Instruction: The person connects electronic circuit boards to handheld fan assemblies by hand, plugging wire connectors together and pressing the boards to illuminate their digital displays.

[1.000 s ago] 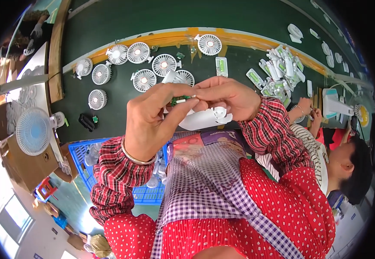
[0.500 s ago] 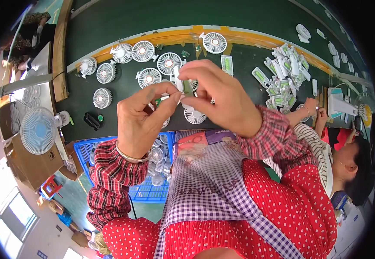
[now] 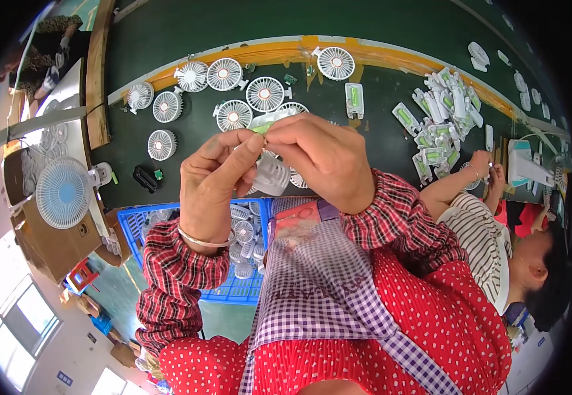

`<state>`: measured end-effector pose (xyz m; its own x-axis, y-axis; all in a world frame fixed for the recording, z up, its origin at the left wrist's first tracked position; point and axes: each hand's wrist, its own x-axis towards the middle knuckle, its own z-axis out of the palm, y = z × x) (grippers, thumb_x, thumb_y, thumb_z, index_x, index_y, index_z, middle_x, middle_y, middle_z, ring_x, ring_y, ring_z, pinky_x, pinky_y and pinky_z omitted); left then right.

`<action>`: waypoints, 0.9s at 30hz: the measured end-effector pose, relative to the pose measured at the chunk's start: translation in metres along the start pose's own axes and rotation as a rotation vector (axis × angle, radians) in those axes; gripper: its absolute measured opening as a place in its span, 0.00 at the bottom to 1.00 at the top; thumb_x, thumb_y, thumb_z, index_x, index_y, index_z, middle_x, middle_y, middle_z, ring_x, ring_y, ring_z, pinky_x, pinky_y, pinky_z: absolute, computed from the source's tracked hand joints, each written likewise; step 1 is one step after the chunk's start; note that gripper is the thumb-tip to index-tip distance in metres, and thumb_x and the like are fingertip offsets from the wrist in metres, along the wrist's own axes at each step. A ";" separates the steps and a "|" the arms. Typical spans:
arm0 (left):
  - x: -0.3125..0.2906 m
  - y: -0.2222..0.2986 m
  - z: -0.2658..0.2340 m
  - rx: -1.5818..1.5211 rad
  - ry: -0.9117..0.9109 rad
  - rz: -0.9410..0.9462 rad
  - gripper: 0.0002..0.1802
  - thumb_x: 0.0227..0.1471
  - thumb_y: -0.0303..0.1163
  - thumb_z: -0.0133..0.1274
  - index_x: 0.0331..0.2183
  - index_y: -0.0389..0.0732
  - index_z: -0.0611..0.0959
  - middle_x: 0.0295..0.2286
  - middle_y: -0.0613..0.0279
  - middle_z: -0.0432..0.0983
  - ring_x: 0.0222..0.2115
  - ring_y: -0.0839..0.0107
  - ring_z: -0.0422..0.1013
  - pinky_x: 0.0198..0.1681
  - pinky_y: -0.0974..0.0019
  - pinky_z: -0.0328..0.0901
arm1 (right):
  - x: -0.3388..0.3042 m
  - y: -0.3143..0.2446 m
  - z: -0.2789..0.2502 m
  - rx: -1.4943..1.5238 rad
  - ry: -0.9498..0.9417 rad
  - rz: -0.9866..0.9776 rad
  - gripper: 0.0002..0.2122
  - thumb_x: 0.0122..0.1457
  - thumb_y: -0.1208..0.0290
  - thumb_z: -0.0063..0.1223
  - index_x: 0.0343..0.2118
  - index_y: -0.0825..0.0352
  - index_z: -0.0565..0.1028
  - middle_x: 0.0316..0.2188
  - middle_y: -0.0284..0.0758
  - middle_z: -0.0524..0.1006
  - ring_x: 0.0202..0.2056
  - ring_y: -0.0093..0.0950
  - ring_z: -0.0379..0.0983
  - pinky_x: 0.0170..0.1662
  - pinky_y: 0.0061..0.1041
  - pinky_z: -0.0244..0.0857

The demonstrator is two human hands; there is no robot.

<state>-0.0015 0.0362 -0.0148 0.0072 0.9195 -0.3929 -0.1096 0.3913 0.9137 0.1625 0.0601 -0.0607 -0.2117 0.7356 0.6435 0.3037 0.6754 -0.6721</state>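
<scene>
My left hand [image 3: 213,181] and my right hand [image 3: 322,158] are raised together in front of me over the dark green table [image 3: 187,33]. Their fingertips pinch a small white fan part with a green piece [image 3: 263,126] between them. A white ribbed part [image 3: 274,174] hangs just below my fingers, partly hidden by both hands. Behind the hands, several small white round fans [image 3: 233,113] lie on the table.
A blue crate [image 3: 167,227] with white fan parts stands under my left arm. White housings with green boards [image 3: 440,122] are heaped at the right, where a person in a striped shirt [image 3: 473,230] works. A larger pale blue fan [image 3: 62,192] sits on a cardboard box at the left.
Both hands have stayed joined and shifted slightly; the fingertips now pinch the small part more closely, and the white part has dropped lower behind them.
</scene>
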 end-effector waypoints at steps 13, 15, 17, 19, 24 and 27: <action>-0.014 -0.003 -0.008 0.120 -0.112 0.194 0.09 0.50 0.25 0.56 0.36 0.35 0.80 0.23 0.70 0.71 0.22 0.85 0.61 0.24 0.80 0.55 | 0.014 -0.002 -0.020 0.062 -0.337 -0.060 0.07 0.47 0.77 0.57 0.29 0.67 0.71 0.26 0.35 0.73 0.26 0.35 0.74 0.27 0.28 0.68; -0.015 -0.002 -0.009 0.136 -0.103 0.147 0.08 0.50 0.25 0.57 0.35 0.35 0.80 0.22 0.71 0.70 0.21 0.85 0.61 0.23 0.80 0.54 | 0.013 -0.001 -0.020 0.007 -0.357 -0.119 0.07 0.48 0.76 0.57 0.29 0.67 0.71 0.26 0.34 0.73 0.26 0.34 0.73 0.27 0.28 0.68; -0.016 -0.001 -0.010 0.157 -0.093 0.105 0.07 0.49 0.25 0.57 0.34 0.35 0.81 0.20 0.72 0.70 0.20 0.86 0.60 0.22 0.81 0.53 | 0.017 -0.004 -0.022 0.065 -0.373 -0.074 0.06 0.48 0.76 0.56 0.29 0.67 0.71 0.26 0.34 0.73 0.26 0.34 0.73 0.27 0.28 0.68; -0.016 -0.002 -0.011 0.051 -0.105 0.027 0.06 0.49 0.26 0.57 0.32 0.35 0.81 0.17 0.73 0.68 0.18 0.86 0.59 0.21 0.80 0.52 | 0.018 -0.004 -0.023 0.124 -0.388 -0.026 0.06 0.49 0.76 0.56 0.30 0.67 0.72 0.26 0.34 0.73 0.26 0.34 0.74 0.27 0.28 0.68; -0.015 -0.011 -0.012 -0.035 -0.061 0.010 0.07 0.49 0.28 0.57 0.33 0.36 0.82 0.16 0.73 0.67 0.17 0.85 0.58 0.20 0.78 0.52 | 0.013 -0.003 -0.018 0.056 -0.338 -0.062 0.07 0.47 0.76 0.57 0.30 0.67 0.73 0.28 0.34 0.74 0.27 0.32 0.74 0.27 0.26 0.69; -0.014 -0.012 -0.009 -0.103 -0.034 0.007 0.07 0.49 0.28 0.57 0.33 0.36 0.82 0.17 0.72 0.67 0.18 0.85 0.58 0.21 0.78 0.52 | 0.010 0.004 -0.012 -0.047 -0.219 -0.210 0.08 0.46 0.76 0.57 0.31 0.66 0.73 0.27 0.33 0.74 0.26 0.30 0.75 0.27 0.25 0.70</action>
<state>-0.0088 0.0187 -0.0214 0.0396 0.9235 -0.3814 -0.2118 0.3808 0.9001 0.1729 0.0695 -0.0530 -0.4677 0.5778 0.6689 0.2736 0.8142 -0.5120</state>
